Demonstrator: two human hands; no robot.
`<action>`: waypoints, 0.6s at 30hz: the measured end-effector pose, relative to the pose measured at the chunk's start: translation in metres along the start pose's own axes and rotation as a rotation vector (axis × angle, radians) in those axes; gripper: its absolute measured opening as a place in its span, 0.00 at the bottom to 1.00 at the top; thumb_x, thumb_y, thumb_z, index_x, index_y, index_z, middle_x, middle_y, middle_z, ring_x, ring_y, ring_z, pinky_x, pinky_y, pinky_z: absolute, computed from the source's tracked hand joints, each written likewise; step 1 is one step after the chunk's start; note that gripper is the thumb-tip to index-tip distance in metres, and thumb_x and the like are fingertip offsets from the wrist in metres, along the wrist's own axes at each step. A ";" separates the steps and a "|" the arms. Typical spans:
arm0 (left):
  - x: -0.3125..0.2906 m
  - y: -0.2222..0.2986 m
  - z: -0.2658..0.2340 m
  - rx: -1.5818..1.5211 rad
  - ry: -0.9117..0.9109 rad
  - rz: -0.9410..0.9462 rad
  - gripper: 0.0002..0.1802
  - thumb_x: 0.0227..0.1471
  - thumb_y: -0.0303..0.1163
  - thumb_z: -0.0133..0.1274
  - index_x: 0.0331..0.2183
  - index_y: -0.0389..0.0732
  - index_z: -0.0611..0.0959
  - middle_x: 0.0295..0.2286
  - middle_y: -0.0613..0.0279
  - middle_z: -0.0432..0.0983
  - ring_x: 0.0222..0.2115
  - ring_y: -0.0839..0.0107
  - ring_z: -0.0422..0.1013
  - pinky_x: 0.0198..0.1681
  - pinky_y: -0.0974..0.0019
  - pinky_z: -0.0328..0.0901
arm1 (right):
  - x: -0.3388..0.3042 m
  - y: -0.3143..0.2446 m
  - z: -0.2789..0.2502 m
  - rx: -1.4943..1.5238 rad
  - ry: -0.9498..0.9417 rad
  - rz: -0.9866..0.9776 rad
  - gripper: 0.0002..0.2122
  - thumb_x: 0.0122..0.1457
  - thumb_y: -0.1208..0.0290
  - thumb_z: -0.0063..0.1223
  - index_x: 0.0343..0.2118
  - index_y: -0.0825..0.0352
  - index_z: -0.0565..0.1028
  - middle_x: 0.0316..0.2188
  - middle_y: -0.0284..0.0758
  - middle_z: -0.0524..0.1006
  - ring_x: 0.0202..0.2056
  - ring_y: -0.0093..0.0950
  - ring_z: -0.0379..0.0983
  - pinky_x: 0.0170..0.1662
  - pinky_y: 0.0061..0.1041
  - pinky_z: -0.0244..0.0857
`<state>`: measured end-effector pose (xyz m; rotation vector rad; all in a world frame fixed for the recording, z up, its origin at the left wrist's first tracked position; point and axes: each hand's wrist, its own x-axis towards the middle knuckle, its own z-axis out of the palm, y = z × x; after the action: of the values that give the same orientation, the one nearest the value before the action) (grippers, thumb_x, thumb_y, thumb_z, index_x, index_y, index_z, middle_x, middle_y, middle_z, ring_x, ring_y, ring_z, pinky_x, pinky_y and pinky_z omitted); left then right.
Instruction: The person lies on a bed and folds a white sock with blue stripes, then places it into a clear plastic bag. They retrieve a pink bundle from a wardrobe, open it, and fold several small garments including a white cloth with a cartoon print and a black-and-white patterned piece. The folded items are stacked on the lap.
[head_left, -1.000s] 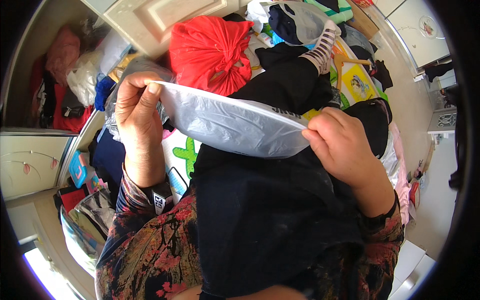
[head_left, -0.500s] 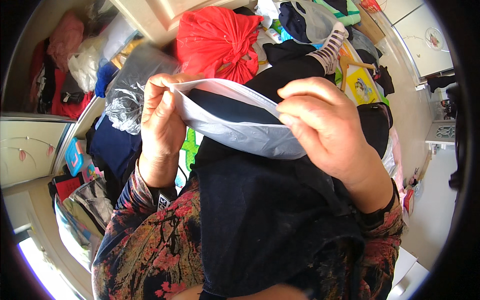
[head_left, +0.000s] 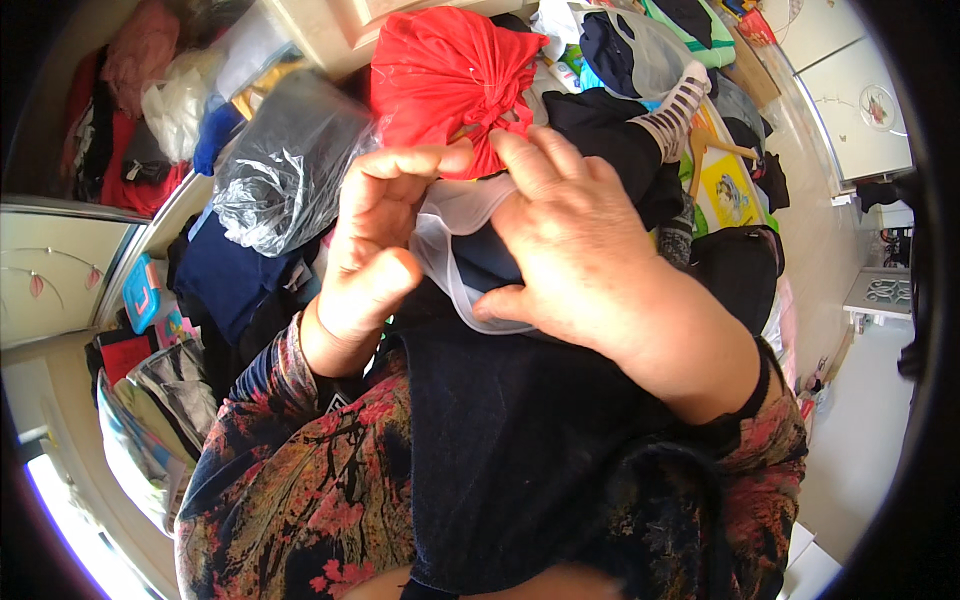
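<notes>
My left hand (head_left: pixel 375 250) and my right hand (head_left: pixel 590 260) are close together, both pinching the rim of a thin translucent white plastic bag (head_left: pixel 450 240). The bag hangs bunched between them, its mouth narrow, with dark navy fabric showing inside it. Below the hands a large dark navy garment (head_left: pixel 500 440) lies across my lap. Much of the bag is hidden behind my right hand.
A tied red plastic bag (head_left: pixel 450 75) lies just beyond my hands. A clear crumpled bag (head_left: pixel 280 165) of dark clothes sits to the left. A striped sock (head_left: pixel 680 105), a yellow picture book (head_left: pixel 728 190) and piles of clothing lie around. White cabinets (head_left: pixel 850 90) stand at right.
The bag was stretched wide between my hands. My hands have since come together and the bag's mouth has narrowed and bunched up.
</notes>
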<state>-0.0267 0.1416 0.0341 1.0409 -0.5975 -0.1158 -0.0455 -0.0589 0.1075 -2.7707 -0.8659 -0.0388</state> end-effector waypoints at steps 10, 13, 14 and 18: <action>-0.021 -0.011 -0.025 0.213 0.243 -0.323 0.19 0.56 0.24 0.57 0.50 0.39 0.77 0.49 0.58 0.73 0.50 0.68 0.69 0.56 0.64 0.62 | -0.001 0.014 0.016 0.113 0.072 0.082 0.27 0.38 0.57 0.73 0.39 0.72 0.78 0.47 0.45 0.72 0.51 0.44 0.70 0.50 0.40 0.68; -0.029 -0.016 -0.033 0.001 0.293 -0.396 0.23 0.56 0.24 0.58 0.53 0.38 0.76 0.47 0.59 0.75 0.48 0.70 0.70 0.54 0.65 0.63 | -0.002 0.015 0.015 0.142 0.058 0.067 0.26 0.39 0.58 0.72 0.38 0.72 0.77 0.46 0.46 0.73 0.51 0.45 0.70 0.52 0.40 0.67; -0.030 -0.016 -0.035 -0.022 0.287 -0.399 0.24 0.55 0.23 0.59 0.54 0.37 0.75 0.46 0.62 0.75 0.46 0.73 0.70 0.53 0.68 0.64 | -0.001 0.014 0.015 0.129 0.047 0.056 0.26 0.39 0.59 0.72 0.38 0.72 0.77 0.46 0.47 0.73 0.51 0.45 0.70 0.53 0.40 0.67; -0.034 -0.015 -0.041 -0.077 0.267 -0.440 0.27 0.54 0.21 0.59 0.55 0.37 0.74 0.44 0.64 0.76 0.44 0.75 0.70 0.52 0.70 0.64 | 0.003 0.012 0.017 0.172 0.011 0.067 0.24 0.39 0.60 0.71 0.36 0.72 0.77 0.44 0.46 0.75 0.49 0.45 0.71 0.52 0.39 0.67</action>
<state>-0.0311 0.1778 -0.0073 1.0777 -0.1150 -0.3764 -0.0370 -0.0630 0.0886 -2.6340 -0.7356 0.0304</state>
